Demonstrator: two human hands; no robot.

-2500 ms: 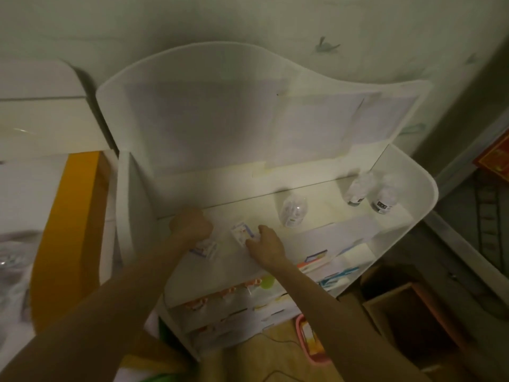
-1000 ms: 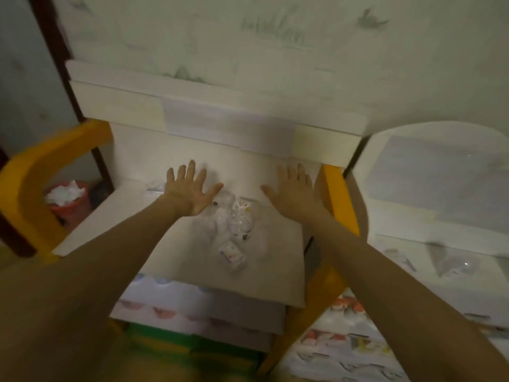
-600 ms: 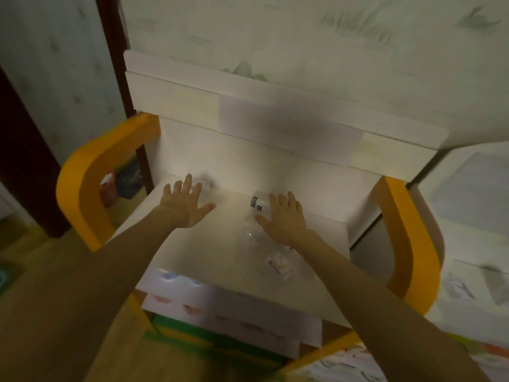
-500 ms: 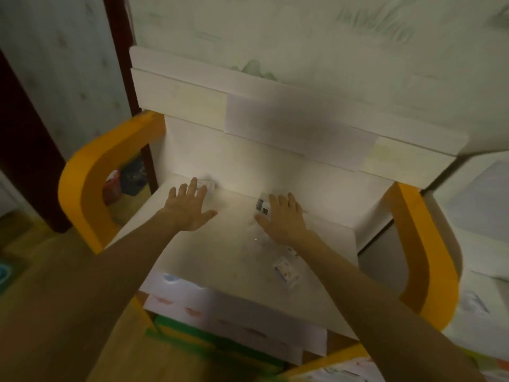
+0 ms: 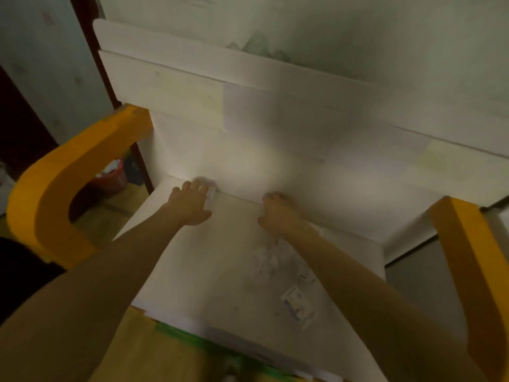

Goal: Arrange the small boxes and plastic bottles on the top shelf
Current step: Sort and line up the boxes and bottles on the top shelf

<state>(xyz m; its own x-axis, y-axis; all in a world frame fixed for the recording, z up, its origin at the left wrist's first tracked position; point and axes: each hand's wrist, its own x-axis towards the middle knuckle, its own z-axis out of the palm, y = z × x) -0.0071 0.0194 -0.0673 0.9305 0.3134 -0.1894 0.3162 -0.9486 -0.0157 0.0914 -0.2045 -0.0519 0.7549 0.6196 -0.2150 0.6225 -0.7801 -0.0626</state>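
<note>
Both hands were at the back edge of the top shelf (image 5: 192, 271). Left hand (image 5: 190, 206) lay flat, fingers fairly straight, pressing a small white item (image 5: 211, 193) vs the back panel; blurred, box or bottle unclear. Right hand (image 5: 278, 213) had fingers curled at the back edge; cannot tell if it held anything. Clear plastic bottles (image 5: 268, 260) sat mid-shelf just beside the right forearm, and a small box (image 5: 298, 307) lay near the front edge. Risk, as judged: pulling the right arm back could knock the bottles over or sweep the box off the front edge.
</note>
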